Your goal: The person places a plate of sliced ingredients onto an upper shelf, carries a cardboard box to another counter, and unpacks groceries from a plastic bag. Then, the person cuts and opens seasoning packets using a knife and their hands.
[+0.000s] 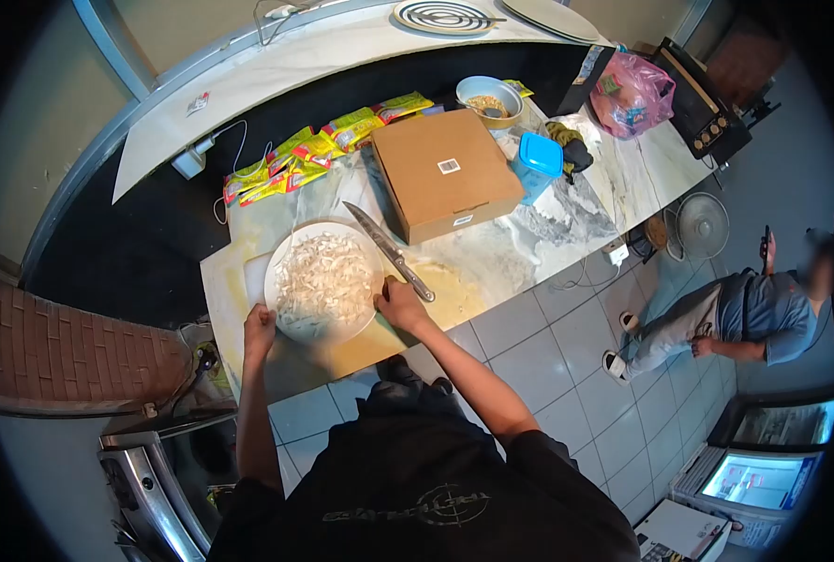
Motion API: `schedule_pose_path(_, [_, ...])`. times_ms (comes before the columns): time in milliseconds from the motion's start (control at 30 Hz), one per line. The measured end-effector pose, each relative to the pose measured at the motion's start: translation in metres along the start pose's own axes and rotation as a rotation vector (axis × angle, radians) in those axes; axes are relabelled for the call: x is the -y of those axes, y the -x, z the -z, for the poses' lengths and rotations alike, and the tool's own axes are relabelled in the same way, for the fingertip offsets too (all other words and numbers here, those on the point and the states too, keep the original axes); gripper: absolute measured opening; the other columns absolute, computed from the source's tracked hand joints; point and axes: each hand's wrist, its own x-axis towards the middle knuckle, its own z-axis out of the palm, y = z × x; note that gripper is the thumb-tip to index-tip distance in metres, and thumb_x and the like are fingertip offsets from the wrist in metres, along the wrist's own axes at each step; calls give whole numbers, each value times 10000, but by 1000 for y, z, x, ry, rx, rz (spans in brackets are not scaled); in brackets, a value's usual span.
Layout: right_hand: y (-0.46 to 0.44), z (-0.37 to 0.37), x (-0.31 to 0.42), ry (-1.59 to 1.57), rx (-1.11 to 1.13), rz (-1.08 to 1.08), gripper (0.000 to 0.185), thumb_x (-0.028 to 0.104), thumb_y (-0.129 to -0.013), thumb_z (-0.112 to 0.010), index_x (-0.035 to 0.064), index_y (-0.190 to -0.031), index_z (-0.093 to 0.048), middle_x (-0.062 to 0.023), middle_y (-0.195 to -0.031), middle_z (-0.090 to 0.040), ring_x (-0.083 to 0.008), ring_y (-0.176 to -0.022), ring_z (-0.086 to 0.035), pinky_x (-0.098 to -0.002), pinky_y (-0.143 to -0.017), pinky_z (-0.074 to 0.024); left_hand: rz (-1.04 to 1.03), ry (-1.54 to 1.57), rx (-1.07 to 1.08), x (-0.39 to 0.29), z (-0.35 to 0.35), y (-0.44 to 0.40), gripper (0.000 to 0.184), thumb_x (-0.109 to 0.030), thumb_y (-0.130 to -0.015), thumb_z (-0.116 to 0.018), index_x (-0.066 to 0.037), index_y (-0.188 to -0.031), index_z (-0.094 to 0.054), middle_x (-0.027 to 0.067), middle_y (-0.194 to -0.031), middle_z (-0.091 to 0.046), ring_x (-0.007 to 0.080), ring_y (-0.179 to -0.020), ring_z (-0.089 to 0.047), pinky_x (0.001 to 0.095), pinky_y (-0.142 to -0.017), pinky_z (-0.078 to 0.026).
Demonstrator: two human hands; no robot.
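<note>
A round white plate (310, 334) heaped with pale, thinly cut pieces (323, 276) is at the left part of the marble counter. My left hand (260, 328) grips its left rim with curled fingers. On the plate's right rim, my right hand (399, 303) is closed in a similar way. A large knife (389, 249) lies just right of the plate, its handle close to my right hand and its blade pointing away. Under the plate's left side, part of a white board (256, 279) shows. Behind the knife sits a closed brown cardboard box (445, 169).
Yellow-green packets (319, 147) lie along the counter's back. Farther right are a bowl (489, 101), a blue-lidded container (540, 156), a pink plastic bag (632, 94) and a black oven (700, 108). Another person (750, 314) is on the tiled floor at right, holding a phone.
</note>
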Motion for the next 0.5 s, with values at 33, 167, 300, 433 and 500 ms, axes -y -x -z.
schedule_pose_path(33, [2, -1, 0, -1, -3, -6, 272, 212, -834, -652, -47, -885, -589, -265, -806, -657, -425, -803, -649, -465, -748, -512, -23, -52, -22, -11, -1, 3, 182, -81, -895, -619, -40, -774, -490, 37, -624, -513, 109, -600, -454, 303, -577, -410])
schedule_pose_path(167, [8, -4, 3, 24, -43, -25, 295, 236, -834, -659, -45, -894, -594, -259, -834, -665, -406, -819, -655, -447, -752, -517, -34, -133, -31, -22, 2, 1, 181, -153, -900, -627, -41, -802, -523, 71, -640, -564, 177, -605, -540, 350, -600, -449])
schedule_pose_path(300, [15, -6, 6, 83, -17, -61, 304, 270, -836, -669, -19, -904, -604, -230, -829, -674, -372, -814, -667, -431, -737, -519, -74, -170, 27, 4, -4, -24, 161, -182, -896, -614, -45, -852, -543, 162, -729, -639, 311, -704, -642, 433, -663, -484])
schedule_pose_path(433, [22, -12, 6, 28, -61, -122, 308, 265, -845, -649, -29, -910, -582, -244, -801, -660, -404, -786, -657, -457, -713, -511, -94, -175, 115, -8, 6, -23, 153, -198, -900, -598, -53, -909, -550, 180, -794, -664, 399, -790, -647, 478, -705, -492])
schedule_pose_path(500, [21, -16, 9, 40, -119, -94, 304, 246, -849, -631, -40, -929, -564, -276, -794, -650, -440, -791, -651, -491, -711, -503, -76, -240, 132, -20, 9, -26, 149, -208, -921, -563, -64, -956, -546, 189, -824, -670, 418, -796, -641, 498, -717, -491])
